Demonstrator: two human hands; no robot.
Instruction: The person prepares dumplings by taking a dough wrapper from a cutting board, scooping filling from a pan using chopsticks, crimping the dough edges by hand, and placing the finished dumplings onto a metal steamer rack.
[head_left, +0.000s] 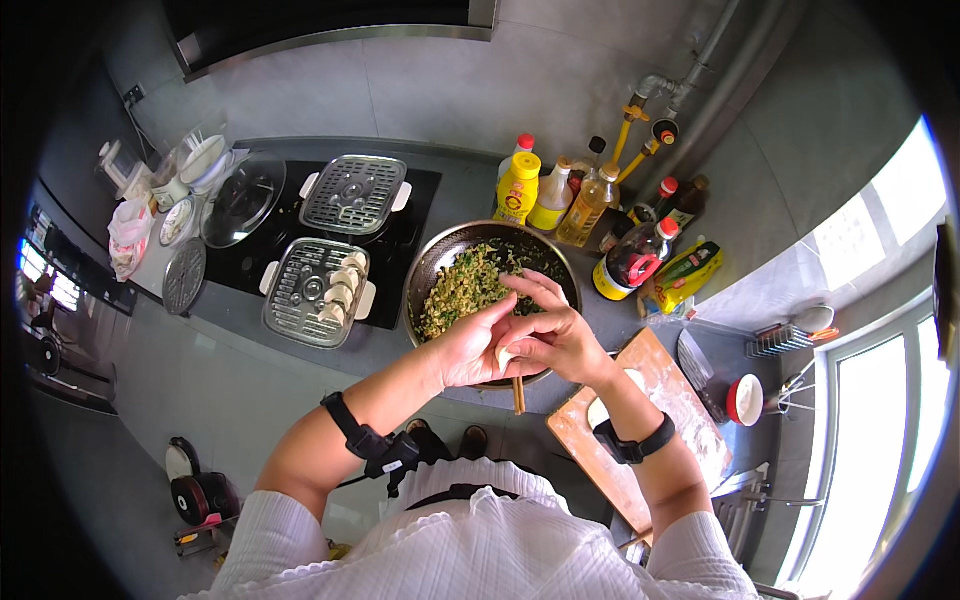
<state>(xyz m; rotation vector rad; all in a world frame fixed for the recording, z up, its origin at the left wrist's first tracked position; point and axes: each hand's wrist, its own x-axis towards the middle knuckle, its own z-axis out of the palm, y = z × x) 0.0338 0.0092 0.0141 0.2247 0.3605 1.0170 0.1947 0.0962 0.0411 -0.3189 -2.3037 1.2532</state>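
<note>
Above a steel pan of chopped green and yellow filling, my two hands meet around a small white dumpling. My left hand cradles it, palm up. Thumb and fingers of my right hand pinch its edge; they hide most of it. Wooden chopsticks stick out over the pan's near rim. To the left, several folded dumplings lie in a row along the right side of a slotted steamer tray. A second slotted tray, with no dumplings on it, stands behind.
Bottles of sauce and oil crowd behind the pan. At right lies a floured wooden board, dough partly hidden by my forearm, with a cleaver and red bowl beyond. A glass lid rests left on the black cooktop.
</note>
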